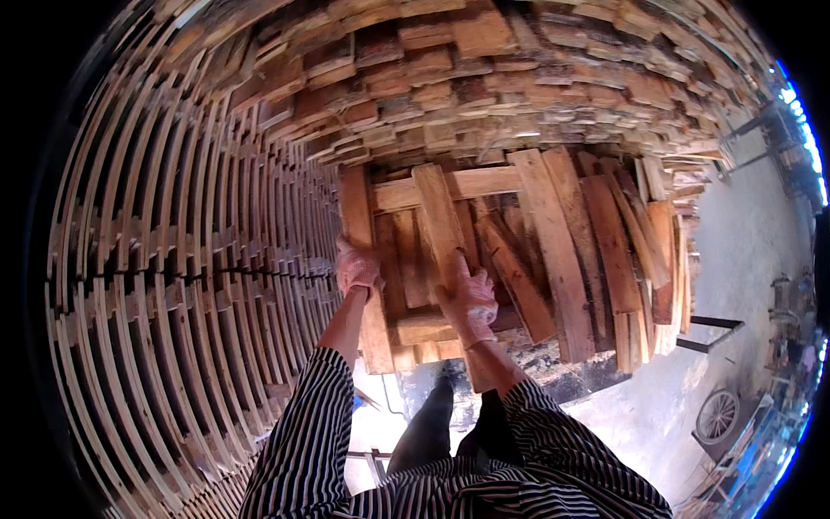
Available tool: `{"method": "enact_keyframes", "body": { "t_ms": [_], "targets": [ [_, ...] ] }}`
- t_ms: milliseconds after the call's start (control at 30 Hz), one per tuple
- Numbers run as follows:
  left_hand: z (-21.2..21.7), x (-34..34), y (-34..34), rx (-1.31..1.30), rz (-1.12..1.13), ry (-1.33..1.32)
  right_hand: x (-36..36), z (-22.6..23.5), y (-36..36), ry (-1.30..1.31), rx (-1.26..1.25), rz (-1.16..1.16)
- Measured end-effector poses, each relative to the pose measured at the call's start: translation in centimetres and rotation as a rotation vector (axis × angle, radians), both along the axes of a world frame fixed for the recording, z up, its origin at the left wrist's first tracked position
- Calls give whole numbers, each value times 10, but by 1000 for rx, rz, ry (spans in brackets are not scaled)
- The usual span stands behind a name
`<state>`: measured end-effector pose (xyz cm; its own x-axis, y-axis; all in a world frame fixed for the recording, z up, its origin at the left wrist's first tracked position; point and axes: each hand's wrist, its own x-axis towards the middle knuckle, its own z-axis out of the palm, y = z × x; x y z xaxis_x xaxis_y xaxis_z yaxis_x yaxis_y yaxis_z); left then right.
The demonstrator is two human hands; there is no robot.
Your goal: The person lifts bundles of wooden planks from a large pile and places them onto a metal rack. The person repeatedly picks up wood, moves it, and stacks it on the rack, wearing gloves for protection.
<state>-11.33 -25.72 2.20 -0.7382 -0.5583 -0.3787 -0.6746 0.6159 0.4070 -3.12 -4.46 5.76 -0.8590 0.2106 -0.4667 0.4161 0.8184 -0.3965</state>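
Black-and-white striped sleeves (pixel 301 428), pink-gloved hands (pixel 358 267)

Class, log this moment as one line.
left hand: holding leftmost plank | right hand: holding slanting plank | nearby: stacked boards

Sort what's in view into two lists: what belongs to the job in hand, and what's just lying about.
In the job, judging by touch and nearness:
left plank, under the left hand
right plank, held by the right hand
loose planks beside them

Apparently just lying about:
spoked wheel on the floor side
slat stack at left, untouched
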Motion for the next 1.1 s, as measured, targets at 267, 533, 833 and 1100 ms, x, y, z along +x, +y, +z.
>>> {"method": "enact_keyframes", "body": {
  "t_ms": [267, 533, 833, 1100],
  "targets": [
    [-58, -10, -23, 230, -129, 16, -52, -44, -71, -57, -303, 334],
    [-79, -9, -44, 373, -187, 179, -12, -44, 120, 113, 316, 101],
    [-87, 3, -113, 320, -135, 211, -50, -18, -52, 209, -131, 46],
    [-105, 3, -52, 519, -130, 252, -135, -53, -86, 119, -248, 264]
  ]
}}
